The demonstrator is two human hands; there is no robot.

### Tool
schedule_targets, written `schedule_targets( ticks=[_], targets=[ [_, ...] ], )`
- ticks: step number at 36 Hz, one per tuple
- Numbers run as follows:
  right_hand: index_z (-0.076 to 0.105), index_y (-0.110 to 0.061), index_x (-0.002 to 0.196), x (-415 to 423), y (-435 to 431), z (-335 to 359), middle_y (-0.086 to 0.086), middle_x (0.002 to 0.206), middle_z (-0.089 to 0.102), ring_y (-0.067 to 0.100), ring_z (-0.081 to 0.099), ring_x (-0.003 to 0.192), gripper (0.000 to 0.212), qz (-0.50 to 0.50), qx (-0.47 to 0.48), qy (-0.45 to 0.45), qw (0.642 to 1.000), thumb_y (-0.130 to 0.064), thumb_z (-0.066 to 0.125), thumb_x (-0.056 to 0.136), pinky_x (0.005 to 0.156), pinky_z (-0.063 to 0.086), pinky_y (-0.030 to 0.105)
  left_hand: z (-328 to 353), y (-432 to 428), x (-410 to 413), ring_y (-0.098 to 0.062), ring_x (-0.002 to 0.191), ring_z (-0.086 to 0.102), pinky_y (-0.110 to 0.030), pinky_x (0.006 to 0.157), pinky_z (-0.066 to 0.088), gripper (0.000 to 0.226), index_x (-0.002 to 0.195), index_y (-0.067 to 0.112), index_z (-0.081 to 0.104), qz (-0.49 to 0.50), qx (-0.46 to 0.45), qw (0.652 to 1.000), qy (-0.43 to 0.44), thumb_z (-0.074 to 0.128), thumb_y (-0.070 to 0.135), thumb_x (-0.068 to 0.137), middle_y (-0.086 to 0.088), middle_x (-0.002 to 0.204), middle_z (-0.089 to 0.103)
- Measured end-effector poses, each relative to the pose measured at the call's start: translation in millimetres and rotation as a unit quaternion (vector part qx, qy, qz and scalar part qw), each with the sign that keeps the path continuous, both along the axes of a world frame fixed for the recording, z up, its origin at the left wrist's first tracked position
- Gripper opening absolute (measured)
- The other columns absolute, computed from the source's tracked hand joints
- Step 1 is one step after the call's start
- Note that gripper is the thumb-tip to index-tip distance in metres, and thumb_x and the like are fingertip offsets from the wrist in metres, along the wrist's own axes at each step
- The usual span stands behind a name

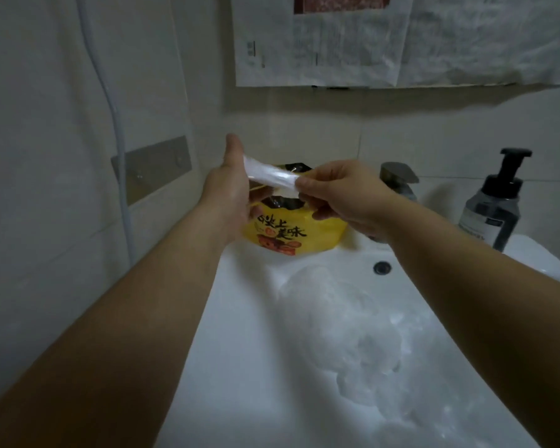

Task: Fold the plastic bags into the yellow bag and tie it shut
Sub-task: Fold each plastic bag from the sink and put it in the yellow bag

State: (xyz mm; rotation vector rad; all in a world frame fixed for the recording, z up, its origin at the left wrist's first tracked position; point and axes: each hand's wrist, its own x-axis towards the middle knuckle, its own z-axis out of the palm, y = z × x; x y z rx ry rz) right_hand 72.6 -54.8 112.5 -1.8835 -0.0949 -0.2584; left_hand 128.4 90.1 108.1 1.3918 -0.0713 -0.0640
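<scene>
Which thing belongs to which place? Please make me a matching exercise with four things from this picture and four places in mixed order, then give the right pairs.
Things
1. folded clear bag
2. yellow bag
3. pump bottle
4. crumpled plastic

Places
A. lying in the basin of the sink
B. standing on the right back corner of the sink
C. held between the left hand and the right hand
D. sitting at the back of the sink, beyond both hands

Pairs: 1-C, 2-D, 3-B, 4-A
</scene>
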Motion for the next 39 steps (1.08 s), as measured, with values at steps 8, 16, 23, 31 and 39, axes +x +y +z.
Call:
schedule_targets(
  ticks=[8,16,23,31,39],
  targets=[
    [0.065,-0.011,0.119,75,-23,11,0.003,0.096,0.064,0.011,0.057,0.069,0.026,-0.164,-0.154,-0.085,0.971,-0.019,0.053,0.097,0.064,0.051,0.025,-2,9,50,-0.011,0.084,0.058,-0.029,0.075,0.044,0.026,0.101,0.022,0.062,0.033,0.151,0.983,-0.100,0.045,0.042,0.099,0.002,0.098,0.062],
    [0.062,-0.016,0.126,126,-29,-2,0.007,0.128,0.056,0.027,0.052,0.116,0.032,-0.121,-0.522,0.026,0.844,-0.014,0.046,0.099,0.089,0.040,0.029,-18,3,85,-0.009,0.094,0.056,-0.021,0.068,0.042,0.031,0.126,0.020,0.061,0.053,0.202,0.969,-0.130,0.054,0.024,0.097,0.003,0.112,0.060],
    [0.060,-0.013,0.126,135,-32,-12,0.010,0.113,0.058,0.027,0.053,0.096,0.036,-0.064,-0.608,0.105,0.784,-0.028,0.040,0.100,0.082,0.040,0.032,-24,4,92,-0.002,0.074,0.054,-0.017,0.057,0.041,0.026,0.119,0.019,0.064,0.052,0.162,0.979,-0.114,0.052,0.018,0.097,0.010,0.087,0.058],
    [0.059,-0.013,0.129,96,-34,8,0.011,0.127,0.059,0.027,0.055,0.112,0.038,-0.129,-0.450,-0.018,0.884,-0.007,0.040,0.096,0.083,0.040,0.027,-22,7,71,-0.013,0.101,0.055,-0.027,0.084,0.048,0.036,0.131,0.018,0.054,0.091,0.144,0.977,-0.125,0.055,0.021,0.095,0.001,0.118,0.056],
    [0.066,-0.013,0.118,16,-33,-12,0.002,0.106,0.066,0.016,0.059,0.080,0.031,-0.160,-0.325,-0.116,0.925,-0.013,0.047,0.093,0.070,0.046,0.023,-27,-5,12,-0.003,0.076,0.053,-0.022,0.068,0.043,0.010,0.090,0.027,0.060,0.157,0.087,0.959,-0.219,0.055,0.018,0.092,0.012,0.084,0.057]
  ],
)
